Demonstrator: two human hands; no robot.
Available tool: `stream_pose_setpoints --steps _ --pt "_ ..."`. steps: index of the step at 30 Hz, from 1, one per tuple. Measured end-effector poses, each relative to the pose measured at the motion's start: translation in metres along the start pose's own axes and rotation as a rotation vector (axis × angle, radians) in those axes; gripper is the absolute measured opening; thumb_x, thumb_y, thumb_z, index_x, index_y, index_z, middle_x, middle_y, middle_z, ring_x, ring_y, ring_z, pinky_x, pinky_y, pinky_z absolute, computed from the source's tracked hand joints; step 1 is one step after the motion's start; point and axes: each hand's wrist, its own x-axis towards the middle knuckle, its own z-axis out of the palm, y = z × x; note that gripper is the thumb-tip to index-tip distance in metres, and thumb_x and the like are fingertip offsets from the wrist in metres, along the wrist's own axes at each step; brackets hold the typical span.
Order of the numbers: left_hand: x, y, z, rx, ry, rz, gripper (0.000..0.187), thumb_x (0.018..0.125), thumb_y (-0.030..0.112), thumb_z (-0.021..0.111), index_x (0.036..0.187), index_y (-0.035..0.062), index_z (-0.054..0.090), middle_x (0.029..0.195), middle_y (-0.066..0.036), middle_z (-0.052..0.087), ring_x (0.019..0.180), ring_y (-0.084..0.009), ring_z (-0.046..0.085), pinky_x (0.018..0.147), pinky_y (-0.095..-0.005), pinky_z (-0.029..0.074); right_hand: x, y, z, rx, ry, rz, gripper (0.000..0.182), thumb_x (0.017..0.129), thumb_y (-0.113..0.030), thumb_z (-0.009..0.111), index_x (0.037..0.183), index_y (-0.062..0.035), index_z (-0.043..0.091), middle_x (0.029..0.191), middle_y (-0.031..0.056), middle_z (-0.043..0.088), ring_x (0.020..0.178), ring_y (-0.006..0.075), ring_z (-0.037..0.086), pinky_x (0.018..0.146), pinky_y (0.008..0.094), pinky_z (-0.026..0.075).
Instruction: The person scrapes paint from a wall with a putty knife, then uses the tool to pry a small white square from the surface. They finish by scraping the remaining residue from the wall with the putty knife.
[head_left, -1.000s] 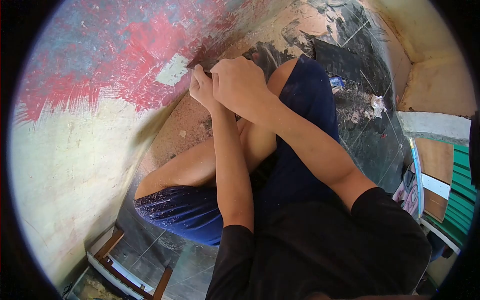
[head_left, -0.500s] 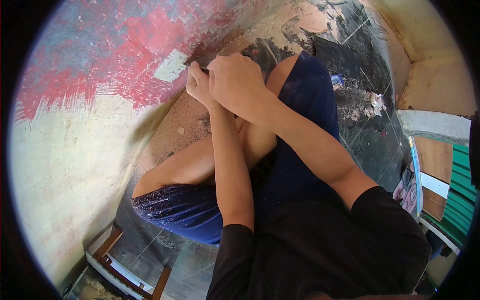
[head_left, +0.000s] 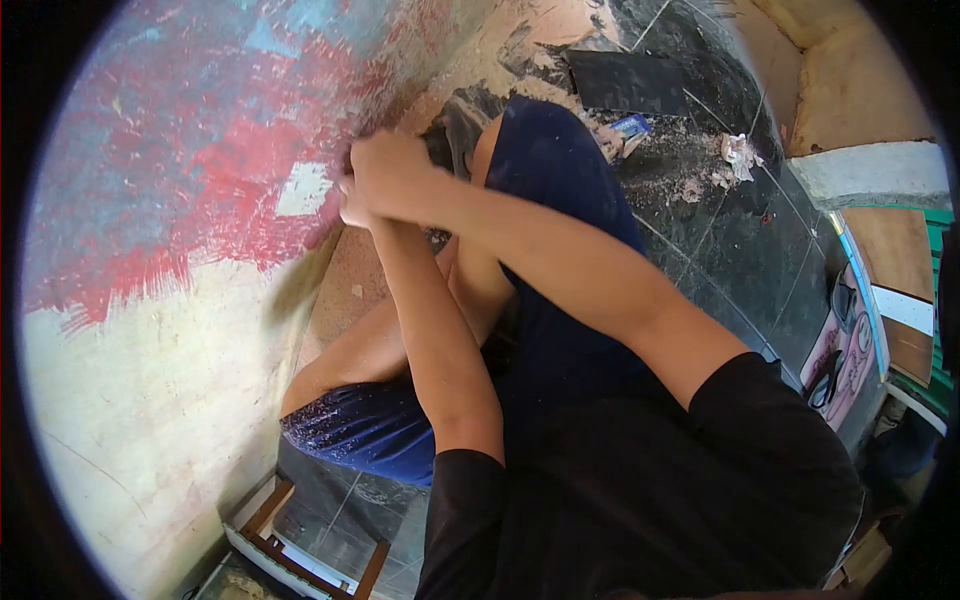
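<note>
My right hand (head_left: pixel 392 175) is closed, its fingers curled close to the painted wall (head_left: pixel 120 390). My left hand (head_left: pixel 355 207) is closed too, just under the right one and partly covered by it. Whatever the two hands grip is hidden behind the fingers. In front of them the wall carries scratched red and blue-grey paint (head_left: pixel 240 165) over a cream lower part. A pale bare patch (head_left: pixel 303 190) lies just left of the hands. Dust and flakes cling to my blue shorts (head_left: pixel 350 425).
On the dark tiled floor (head_left: pixel 730 290), strewn with pinkish dust, lie a black flat panel (head_left: pixel 628 82), a small blue packet (head_left: pixel 631 126) and a crumpled white scrap (head_left: pixel 740 155). A wooden frame (head_left: pixel 300 545) stands lower left. Sandals (head_left: pixel 828 378) rest on a pink mat at right.
Both hands have moved down and left, closer to the wall beside the pale patch. The head view has shifted, bringing more of the pink mat and sandals into sight.
</note>
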Motion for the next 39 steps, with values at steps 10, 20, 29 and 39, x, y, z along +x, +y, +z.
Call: stream_pose_setpoints --steps 10,20,29,39 --pt "-0.019 0.064 -0.002 -0.343 0.313 -0.514 0.034 0.102 0.02 0.056 0.071 0.0069 0.052 0.069 -0.001 0.055 0.06 -0.0168 0.05 0.055 -0.0369 0.042 -0.022 -0.002 0.006 0.107 0.087 0.046 0.021 0.081 -0.027 0.072 0.076 -0.007 0.077 0.079 0.0184 0.074 0.077 0.0357 0.075 0.072 0.0475 0.061" --pt "-0.006 0.08 0.001 -0.18 0.338 -0.44 0.04 0.102 0.017 0.055 0.066 0.0055 0.043 0.062 0.001 0.044 0.059 -0.0128 0.037 0.054 -0.0357 0.035 -0.036 -0.001 -0.014 0.094 0.076 -0.111 0.021 0.087 -0.019 0.063 0.081 -0.0015 0.074 0.081 0.0251 0.072 0.077 0.043 0.074 0.072 0.0508 0.06" --pt "-0.001 0.087 -0.004 -0.265 0.281 -0.451 0.038 0.1 0.014 0.052 0.064 0.0063 0.04 0.061 0.003 0.04 0.058 -0.0117 0.035 0.052 -0.0332 0.033 -0.022 -0.003 -0.009 0.025 0.095 -0.088 0.028 0.085 -0.03 0.069 0.082 -0.0037 0.077 0.08 0.0219 0.074 0.076 0.0379 0.076 0.072 0.0463 0.062" --pt "-0.015 0.084 -0.006 -0.32 0.259 -0.488 0.035 0.101 0.015 0.051 0.068 0.0049 0.046 0.063 0.002 0.047 0.058 -0.0126 0.04 0.053 -0.0332 0.038 -0.036 -0.007 0.006 0.065 0.071 -0.061 0.027 0.086 -0.029 0.067 0.082 -0.006 0.079 0.083 0.0216 0.075 0.078 0.0375 0.075 0.074 0.0462 0.062"
